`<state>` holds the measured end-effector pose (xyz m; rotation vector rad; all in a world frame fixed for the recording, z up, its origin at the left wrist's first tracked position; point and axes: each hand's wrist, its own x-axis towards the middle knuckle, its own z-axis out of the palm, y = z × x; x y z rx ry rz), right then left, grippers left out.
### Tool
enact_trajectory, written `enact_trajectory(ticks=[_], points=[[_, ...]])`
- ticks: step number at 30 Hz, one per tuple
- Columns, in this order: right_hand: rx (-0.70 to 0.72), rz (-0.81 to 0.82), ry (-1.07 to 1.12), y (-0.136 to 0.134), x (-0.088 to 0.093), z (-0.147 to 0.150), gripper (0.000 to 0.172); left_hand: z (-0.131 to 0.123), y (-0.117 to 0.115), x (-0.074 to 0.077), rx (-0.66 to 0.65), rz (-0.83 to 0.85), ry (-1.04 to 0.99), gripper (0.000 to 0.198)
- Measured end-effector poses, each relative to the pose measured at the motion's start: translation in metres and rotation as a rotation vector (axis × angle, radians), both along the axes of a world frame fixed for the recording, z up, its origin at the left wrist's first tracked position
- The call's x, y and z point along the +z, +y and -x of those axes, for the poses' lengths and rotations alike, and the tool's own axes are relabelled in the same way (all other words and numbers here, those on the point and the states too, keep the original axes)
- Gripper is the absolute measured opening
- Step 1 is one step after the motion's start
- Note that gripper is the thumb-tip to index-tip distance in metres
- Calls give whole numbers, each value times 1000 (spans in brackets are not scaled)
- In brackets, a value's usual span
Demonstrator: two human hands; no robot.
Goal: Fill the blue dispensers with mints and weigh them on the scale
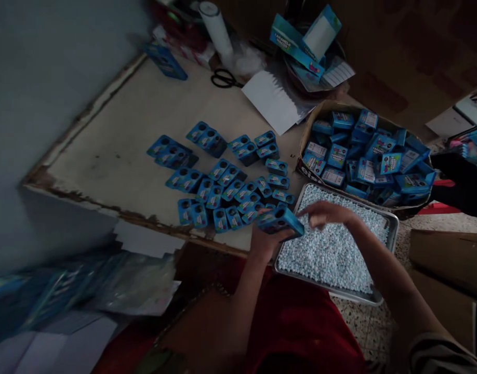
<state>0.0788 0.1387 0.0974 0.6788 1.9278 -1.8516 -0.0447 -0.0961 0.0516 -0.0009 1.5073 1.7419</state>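
Observation:
My left hand (264, 243) is closed around a blue printed candy box (281, 222), held tilted above the front edge of the table. My right hand (327, 213) hovers over a metal tray (394, 234) filled with small pale blue and white candies (328, 254). Its index finger stretches toward the box while the other fingers curl loosely, and nothing shows in them. Left of the held box, several small blue boxes (223, 195) stand in clusters, with dark round holes in their tops.
Behind the tray, a cardboard carton (306, 132) is heaped with blue boxes (373, 150). White sheets (272, 98), black-handled scissors (225, 79) and a white roll (215, 31) lie toward the back of the worn table (102, 114). Plastic packs (133, 280) sit below the left edge.

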Motion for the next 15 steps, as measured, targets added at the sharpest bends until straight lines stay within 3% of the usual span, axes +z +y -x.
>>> enact_trajectory(ticks=[3,5,7,9,11,15], points=[[-193,-356,2,67,-18,37,60,-4,-5,-5,175,69,-57,88],[-159,-826,-94,101,-37,67,56,-5,-8,-6,136,90,-101,85],[-60,-1021,-185,119,-56,92,65,-8,-13,-6,83,100,-142,81],[-5,-1016,-224,125,-70,105,68,-11,-18,-5,93,100,-160,83],[-4,-965,-231,126,-75,106,56,-14,-23,-4,135,106,-143,89],[-64,-901,-169,126,-62,77,36,-12,-32,-5,142,142,-49,86]])
